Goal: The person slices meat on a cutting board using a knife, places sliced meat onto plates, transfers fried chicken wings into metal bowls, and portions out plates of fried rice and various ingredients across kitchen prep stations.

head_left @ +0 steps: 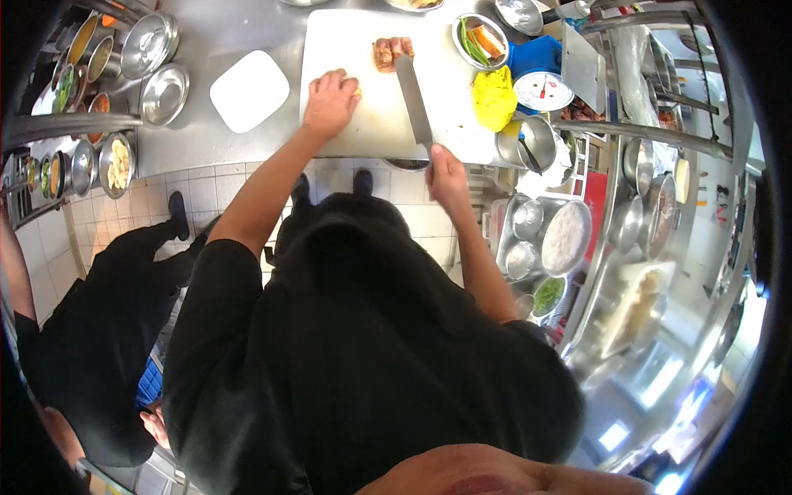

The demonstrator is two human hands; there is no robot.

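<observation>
A white cutting board (375, 124) lies on the steel counter. Sliced browned meat (391, 54) sits near its far edge. My right hand (448, 175) is closed round the handle of a large knife (414, 99), at the board's near edge. The blade points away from me, its tip at the meat. My left hand (332, 101) rests at the board's left side, fingers curled together by a small yellowish thing (356, 92), too hidden to name.
A white square plate (249, 91) lies left of the board. To the right are a vegetable bowl (481, 41), yellow cloth or plastic (494, 99), a scale (544, 91) and a steel pot (528, 142). A co-worker in black (107, 305) is at the left.
</observation>
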